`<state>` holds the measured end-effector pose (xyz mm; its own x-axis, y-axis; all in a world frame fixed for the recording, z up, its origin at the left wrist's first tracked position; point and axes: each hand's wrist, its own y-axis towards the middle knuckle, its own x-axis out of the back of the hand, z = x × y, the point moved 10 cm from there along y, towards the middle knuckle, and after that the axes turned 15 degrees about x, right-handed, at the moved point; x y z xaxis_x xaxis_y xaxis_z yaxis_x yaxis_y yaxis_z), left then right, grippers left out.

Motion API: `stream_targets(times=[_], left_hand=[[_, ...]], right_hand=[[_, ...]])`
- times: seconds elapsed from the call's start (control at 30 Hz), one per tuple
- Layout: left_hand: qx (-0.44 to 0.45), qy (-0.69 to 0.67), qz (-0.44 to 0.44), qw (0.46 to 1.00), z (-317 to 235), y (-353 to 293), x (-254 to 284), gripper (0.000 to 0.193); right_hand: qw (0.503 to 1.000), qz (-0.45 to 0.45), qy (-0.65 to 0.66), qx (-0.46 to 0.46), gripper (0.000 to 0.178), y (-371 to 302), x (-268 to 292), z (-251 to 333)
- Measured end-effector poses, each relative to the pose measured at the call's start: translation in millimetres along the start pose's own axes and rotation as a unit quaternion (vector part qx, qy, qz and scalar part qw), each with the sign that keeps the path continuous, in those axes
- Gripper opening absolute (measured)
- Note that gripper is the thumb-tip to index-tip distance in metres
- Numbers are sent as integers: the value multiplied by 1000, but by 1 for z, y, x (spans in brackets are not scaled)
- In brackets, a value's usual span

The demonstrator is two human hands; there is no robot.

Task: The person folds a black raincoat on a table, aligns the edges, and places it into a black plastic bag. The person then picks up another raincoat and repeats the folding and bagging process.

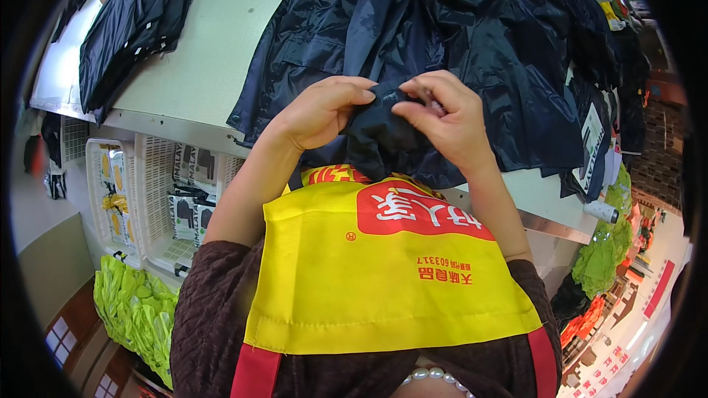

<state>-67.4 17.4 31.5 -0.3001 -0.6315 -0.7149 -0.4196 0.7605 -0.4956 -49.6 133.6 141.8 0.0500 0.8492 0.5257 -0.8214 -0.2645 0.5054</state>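
Observation:
A large dark navy, shiny garment, a jacket by its look, lies spread over the pale table in front of me. My left hand pinches a bunched, duller dark piece of cloth between thumb and fingers. Opposite it, my right hand grips the same cloth, thumb and forefinger bent together near its upper edge. The cloth hangs just above my yellow apron, at the table's near edge. Whether this bunched part belongs to the jacket cannot be made out.
Folded dark garments lie at the table's far left. White plastic baskets with packaged goods stand below the table edge. Bright green bundles are at the lower left, with more green material at right. A white roll sits by the right corner.

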Motion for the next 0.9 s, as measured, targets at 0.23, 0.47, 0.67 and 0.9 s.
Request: stream_targets(times=[0.23,0.47,0.67,0.9], left_hand=[[7,59,31,998,4,2,-11,17],[-31,107,-39,993,0,-1,-6,16],[-15,44,-24,999,5,-2,-5,18],[-4,35,-17,999,9,1,-1,17]], right_hand=[[995,44,-86,-4,17,-4,-8,1],[984,96,51,-144,12,-17,-12,5],[971,183,152,-23,14,-19,-12,27],[981,145,125,-30,16,-17,21,8]])
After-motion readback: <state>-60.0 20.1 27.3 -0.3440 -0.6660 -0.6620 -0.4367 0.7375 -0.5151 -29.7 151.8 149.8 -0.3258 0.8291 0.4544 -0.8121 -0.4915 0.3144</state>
